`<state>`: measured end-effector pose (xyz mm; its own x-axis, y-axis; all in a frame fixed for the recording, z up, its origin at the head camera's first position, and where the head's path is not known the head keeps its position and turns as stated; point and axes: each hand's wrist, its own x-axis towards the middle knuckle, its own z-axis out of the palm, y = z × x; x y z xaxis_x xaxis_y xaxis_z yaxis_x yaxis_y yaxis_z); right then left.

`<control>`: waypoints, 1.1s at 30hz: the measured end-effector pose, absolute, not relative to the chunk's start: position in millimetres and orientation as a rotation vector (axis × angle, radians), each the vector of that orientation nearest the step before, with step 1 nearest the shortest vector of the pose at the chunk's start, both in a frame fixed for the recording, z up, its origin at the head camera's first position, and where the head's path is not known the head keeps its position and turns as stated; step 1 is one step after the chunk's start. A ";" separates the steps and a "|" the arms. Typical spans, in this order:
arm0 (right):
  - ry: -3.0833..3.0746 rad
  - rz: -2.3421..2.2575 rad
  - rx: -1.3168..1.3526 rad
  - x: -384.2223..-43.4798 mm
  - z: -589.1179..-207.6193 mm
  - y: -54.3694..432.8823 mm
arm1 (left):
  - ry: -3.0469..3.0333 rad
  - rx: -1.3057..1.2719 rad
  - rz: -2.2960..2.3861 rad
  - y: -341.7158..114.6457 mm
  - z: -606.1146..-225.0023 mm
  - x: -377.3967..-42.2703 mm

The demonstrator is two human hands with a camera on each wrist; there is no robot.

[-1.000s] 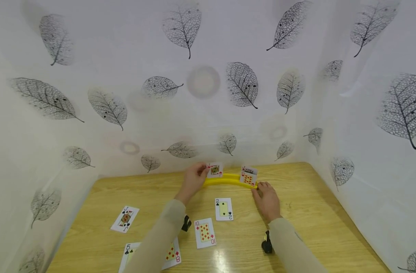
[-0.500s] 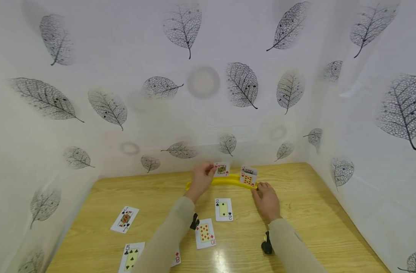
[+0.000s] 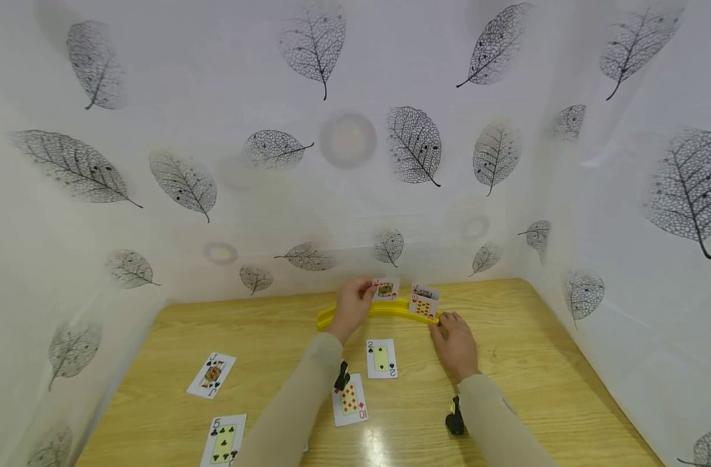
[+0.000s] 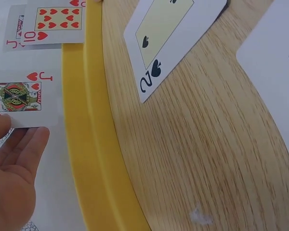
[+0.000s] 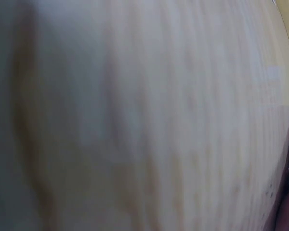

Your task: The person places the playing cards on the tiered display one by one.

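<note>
My left hand point(image 3: 352, 308) pinches a jack of hearts point(image 3: 386, 290) by its left edge, at the back of a curved yellow card holder point(image 3: 390, 311). In the left wrist view the jack's lower edge lies close to the holder; whether it sits in the slot I cannot tell. A ten of hearts point(image 3: 423, 307) stands in the holder's right part, overlapping another jack point(image 4: 14, 26) behind it. My right hand point(image 3: 457, 344) grips the holder's right end between thumb and fingers. The right wrist view shows mostly blurred wood, with part of a hand at its right edge.
On the wooden table point(image 3: 536, 370) lie a two of spades point(image 3: 381, 359), a ten of diamonds point(image 3: 355, 415) partly under the left wrist strap, a jack of spades point(image 3: 211, 375) and a five of clubs point(image 3: 223, 441). A leaf-patterned sheet point(image 3: 355, 207) hangs behind and at both sides.
My left hand has moved to the right along the holder with the jack of hearts, nearer the ten of hearts. My right hand has stayed at the holder's right end.
</note>
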<state>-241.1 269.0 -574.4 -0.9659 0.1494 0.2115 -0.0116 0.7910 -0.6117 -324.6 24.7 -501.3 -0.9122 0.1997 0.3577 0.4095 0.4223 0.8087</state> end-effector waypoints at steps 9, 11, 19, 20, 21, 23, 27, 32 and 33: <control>-2.739 0.938 -0.122 -242.2 -572.4 267.9 | -2.443 -0.552 -1.510 34.2 -500.7 -325.0; -2.733 0.930 -0.119 -242.0 -573.4 268.2 | -2.441 -0.554 -1.528 36.6 -500.9 -325.3; -2.735 0.938 -0.117 -240.4 -573.9 267.7 | -2.476 -0.520 -1.560 43.5 -502.6 -326.1; -2.736 0.940 -0.119 -240.3 -573.8 267.6 | -2.479 -0.519 -1.558 44.0 -503.1 -326.3; -2.736 0.942 -0.120 -240.0 -573.5 267.3 | -2.476 -0.521 -1.554 44.4 -503.5 -326.5; -2.734 0.942 -0.121 -239.9 -573.0 266.9 | -2.476 -0.521 -1.542 45.0 -504.3 -326.9; -2.733 0.936 -0.119 -239.9 -572.8 266.7 | -2.470 -0.530 -1.522 45.0 -505.6 -327.3; -2.739 0.937 -0.125 -240.2 -573.0 267.4 | -2.462 -0.547 -1.515 43.8 -507.1 -327.9; -2.741 0.938 -0.125 -240.1 -572.8 267.5 | -2.461 -0.552 -1.509 43.8 -507.4 -328.0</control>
<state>-240.1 267.5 -572.8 -0.9673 0.1576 0.1990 0.0027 0.7903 -0.6128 -328.0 43.8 -507.4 -0.9096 0.2079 0.3597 0.4148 0.4083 0.8132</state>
